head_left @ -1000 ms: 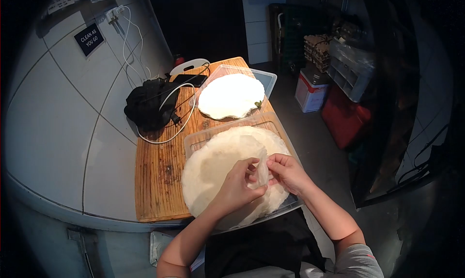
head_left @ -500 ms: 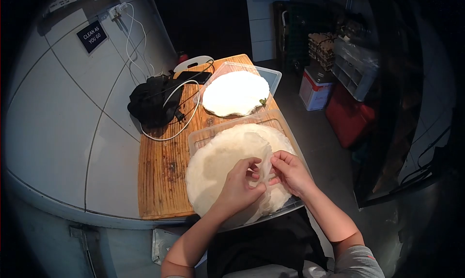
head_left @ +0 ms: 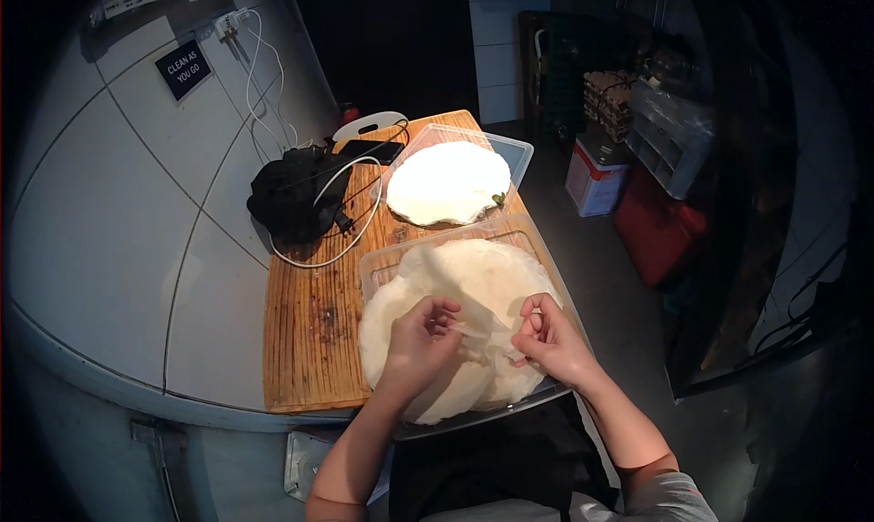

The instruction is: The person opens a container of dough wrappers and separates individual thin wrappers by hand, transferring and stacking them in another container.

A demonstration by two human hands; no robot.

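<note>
At far left, a pale tiled wall (head_left: 82, 212), bearing a dark sign (head_left: 183, 70) lettered CLEAN AS YOU GO. Just right of the sign, a white plug (head_left: 230, 23) against the tiles, with thin white cords hanging below. Lower down, along the wall side of a wooden bench (head_left: 305, 340), a black bag (head_left: 296, 194) in a slumped heap. Beside the bag, a white cable (head_left: 314, 265) lying in a wide loop over the wood. Farther back, a dark flat phone (head_left: 373, 151), with a white slotted piece (head_left: 393, 117) just behind.

Near the middle, the left hand (head_left: 421, 340), fingers curled and thumb pinching one edge of a thin translucent sheet (head_left: 487, 335). Beyond, a bright white round pile (head_left: 448, 183) in a clear container (head_left: 519, 153), too glaring to show layers, with a green leaf (head_left: 498, 199) at the right edge. Nearer, directly beneath both hands, overlapping pale rounds (head_left: 510, 267) in a clear tray (head_left: 387, 260). Between the hands, the sheet, raised partly off the rounds and crumpled. Right of that, the right hand (head_left: 551, 344), apart from the left hand, pinching the sheet's other side between thumb and fingers.

Past the bench, on the floor, a white box with red trim (head_left: 596, 181), with egg cartons (head_left: 608, 99) above. Next, a greyish drawer unit (head_left: 669, 140) over a red container (head_left: 660, 235).
</note>
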